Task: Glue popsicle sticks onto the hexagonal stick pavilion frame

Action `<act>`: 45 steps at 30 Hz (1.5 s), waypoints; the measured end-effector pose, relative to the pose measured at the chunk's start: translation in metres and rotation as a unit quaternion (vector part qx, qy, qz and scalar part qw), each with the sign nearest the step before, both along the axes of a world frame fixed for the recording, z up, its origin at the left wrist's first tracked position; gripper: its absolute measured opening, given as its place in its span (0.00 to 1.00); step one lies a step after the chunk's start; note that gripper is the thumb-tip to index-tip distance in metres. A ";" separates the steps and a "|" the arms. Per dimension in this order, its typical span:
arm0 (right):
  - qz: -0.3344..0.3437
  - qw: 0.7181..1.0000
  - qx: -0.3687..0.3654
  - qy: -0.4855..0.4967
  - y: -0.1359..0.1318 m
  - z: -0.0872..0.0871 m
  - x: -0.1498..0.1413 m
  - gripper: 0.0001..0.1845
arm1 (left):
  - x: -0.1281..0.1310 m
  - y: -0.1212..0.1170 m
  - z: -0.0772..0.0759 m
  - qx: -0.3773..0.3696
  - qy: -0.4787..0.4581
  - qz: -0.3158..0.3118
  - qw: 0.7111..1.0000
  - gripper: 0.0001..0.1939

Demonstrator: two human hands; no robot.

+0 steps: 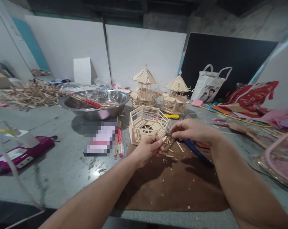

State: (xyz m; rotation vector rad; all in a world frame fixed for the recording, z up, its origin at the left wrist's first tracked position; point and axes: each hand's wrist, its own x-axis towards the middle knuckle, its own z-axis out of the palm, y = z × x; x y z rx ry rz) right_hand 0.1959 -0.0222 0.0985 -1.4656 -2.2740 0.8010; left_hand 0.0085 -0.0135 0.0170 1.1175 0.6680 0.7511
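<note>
My left hand (147, 149) is closed in a pinch on short wooden sticks (164, 139) at the front of a six-sided wooden stick frame (146, 130). To its right, my right hand (195, 128) reaches down with fingers bent together over loose stick bits; whatever its fingertips hold is too small to make out. Below that hand lies a blue-handled tool (198, 154), partly hidden by the wrist. Several cut stick pieces (179, 146) and crumbs are scattered on the brown board (172, 184) under both hands.
Two stick pavilions (145, 86) stand behind the frame, near a yellow-handled tool (171, 116). A steel basin (79, 111) with wrapped sticks, a blurred-out phone (101, 140) and a purple power strip (26, 154) are leftward. A white bag (206, 84) and red plastic bag (254, 98) lie right.
</note>
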 end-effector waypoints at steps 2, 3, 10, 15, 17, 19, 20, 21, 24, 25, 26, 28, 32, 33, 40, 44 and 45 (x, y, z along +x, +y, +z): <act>0.017 1.000 -0.016 0.012 -0.003 -0.003 -0.013 0.10 | 0.000 0.000 0.001 0.004 0.002 0.001 1.000 0.15; 0.019 0.999 -0.032 0.026 -0.002 -0.006 -0.017 0.10 | 0.000 0.000 0.001 0.007 0.004 0.002 1.000 0.15; 0.005 0.993 -0.086 0.075 0.007 -0.015 -0.018 0.04 | 0.001 0.000 -0.001 0.015 -0.008 0.026 1.000 0.15; 0.009 0.997 -0.064 0.052 0.005 -0.015 -0.018 0.04 | 0.001 0.000 -0.001 0.014 -0.012 0.036 0.999 0.15; 0.006 0.997 -0.058 0.043 0.004 -0.014 -0.017 0.04 | 0.001 0.000 -0.001 0.021 -0.011 0.036 0.999 0.15; -0.005 0.999 -0.024 0.031 0.003 -0.013 -0.017 0.05 | 0.001 -0.001 -0.002 0.040 0.001 0.043 0.998 0.13; -0.016 1.000 0.008 0.025 0.003 -0.012 -0.017 0.05 | 0.002 -0.001 -0.002 0.055 0.018 0.047 0.997 0.12; -0.031 0.998 0.046 0.019 0.003 -0.012 -0.017 0.06 | 0.002 -0.001 -0.002 0.074 0.041 0.051 0.995 0.10; -0.084 0.984 0.155 0.016 0.005 -0.014 -0.025 0.07 | 0.003 -0.001 -0.005 0.154 0.138 0.049 0.977 0.06; -0.093 0.978 0.183 0.024 0.007 -0.017 -0.031 0.07 | 0.004 -0.001 -0.006 0.188 0.169 0.044 0.967 0.05; -0.094 0.973 0.210 0.034 0.008 -0.020 -0.037 0.07 | 0.004 0.000 -0.008 0.223 0.196 0.040 0.954 0.05; -0.076 0.962 0.257 0.053 0.012 -0.028 -0.053 0.06 | 0.004 0.001 -0.012 0.285 0.238 0.026 0.928 0.07; -0.054 0.950 0.301 0.060 0.023 -0.040 -0.081 0.05 | 0.003 0.004 -0.020 0.354 0.259 0.006 0.899 0.12; -0.056 0.949 0.305 0.062 0.025 -0.041 -0.085 0.05 | 0.003 0.005 -0.021 0.360 0.259 0.005 0.896 0.12; -0.058 0.956 0.285 0.042 0.039 -0.044 -0.089 0.06 | 0.003 0.005 -0.023 0.363 0.273 -0.010 0.891 0.16; -0.053 0.958 0.279 0.036 0.041 -0.046 -0.089 0.06 | 0.003 0.004 -0.022 0.362 0.283 -0.018 0.888 0.15; -0.055 0.958 0.278 0.033 0.041 -0.046 -0.090 0.06 | 0.003 0.004 -0.022 0.362 0.284 -0.019 0.888 0.15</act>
